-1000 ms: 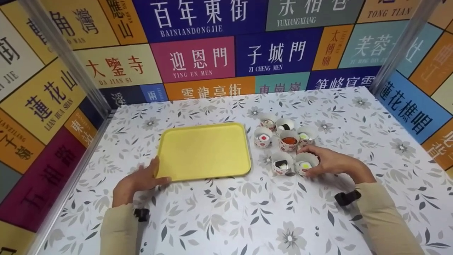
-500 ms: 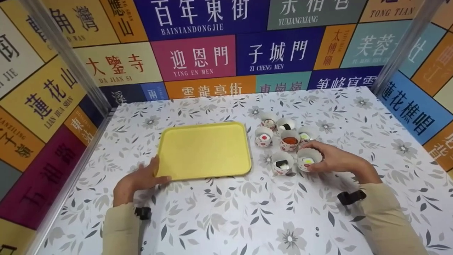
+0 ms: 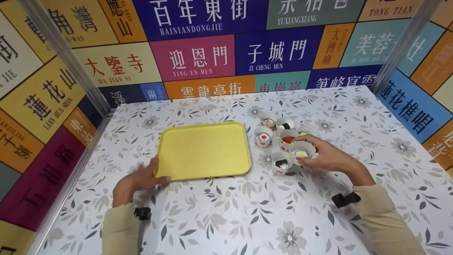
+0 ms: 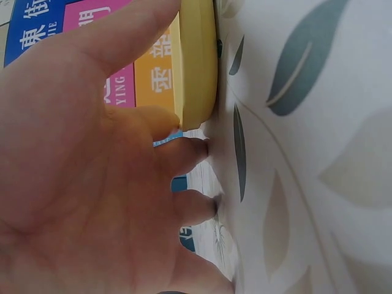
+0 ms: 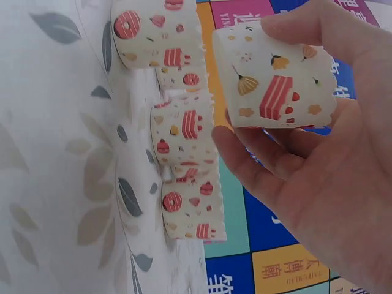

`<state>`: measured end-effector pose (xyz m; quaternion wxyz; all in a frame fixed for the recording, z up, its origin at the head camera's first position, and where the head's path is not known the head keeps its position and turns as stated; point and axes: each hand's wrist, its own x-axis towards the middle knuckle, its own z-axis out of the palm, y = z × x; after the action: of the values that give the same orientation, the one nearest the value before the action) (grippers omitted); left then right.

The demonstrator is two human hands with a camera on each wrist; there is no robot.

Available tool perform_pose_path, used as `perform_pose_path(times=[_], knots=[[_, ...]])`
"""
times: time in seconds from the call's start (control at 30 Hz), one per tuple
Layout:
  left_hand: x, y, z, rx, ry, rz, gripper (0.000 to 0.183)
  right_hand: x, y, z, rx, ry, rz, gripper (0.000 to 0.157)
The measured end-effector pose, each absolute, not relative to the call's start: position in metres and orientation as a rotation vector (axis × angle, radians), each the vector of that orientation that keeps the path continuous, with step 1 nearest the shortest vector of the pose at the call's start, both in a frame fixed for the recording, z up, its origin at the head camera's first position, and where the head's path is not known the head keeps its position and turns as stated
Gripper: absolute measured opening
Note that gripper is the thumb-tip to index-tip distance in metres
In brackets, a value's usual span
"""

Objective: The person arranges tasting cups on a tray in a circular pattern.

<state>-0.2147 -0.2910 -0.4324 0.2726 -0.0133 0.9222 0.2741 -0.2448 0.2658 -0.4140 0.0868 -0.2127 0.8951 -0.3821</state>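
My right hand [image 3: 327,154] holds a paper baking cup [image 3: 303,152] by its side, between thumb and fingers. Inside it lies a small white piece with a yellow-green centre. In the right wrist view this cup [image 5: 278,79], printed with cake pictures, is raised off the table. Just left of it stands a cup with a black-and-white piece [image 3: 281,164]; behind it, partly covered, is a cup with an orange-red filling [image 3: 286,140]. My left hand [image 3: 139,179] touches the near left corner of a yellow tray [image 3: 203,152], thumb and fingers spread along its edges.
More paper cups stand behind: one with a red-centred piece [image 3: 263,137], two at the back, and one with green [image 3: 303,131] mostly hidden by the right hand. A floral cloth [image 3: 226,219] covers the table; printed panels [image 3: 198,56] rise behind and at both sides.
My right hand has lifted the cup with the yellow-green piece off the table and moved it slightly up and left, over the neighbouring cups. The left hand and tray stay put.
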Motion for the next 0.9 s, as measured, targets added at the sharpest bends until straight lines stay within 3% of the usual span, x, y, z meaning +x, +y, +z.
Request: perform_pose_path(times=[0.27, 0.67, 0.9], knots=[[-0.215, -0.29, -0.433, -0.02, 2.488, 0.724, 0.114, -0.245, 0.244, -0.414, -0.689, 2.701, -1.199, 0.058], [-0.215, -0.291, -0.434, -0.055, 2.485, 0.711, 0.112, -0.258, 0.194, -0.397, -0.631, 2.656, -1.203, 0.076], [-0.216, -0.291, -0.435, -0.058, 2.482, 0.724, 0.113, -0.267, 0.169, -0.389, -0.589, 2.72, -1.118, 0.074]])
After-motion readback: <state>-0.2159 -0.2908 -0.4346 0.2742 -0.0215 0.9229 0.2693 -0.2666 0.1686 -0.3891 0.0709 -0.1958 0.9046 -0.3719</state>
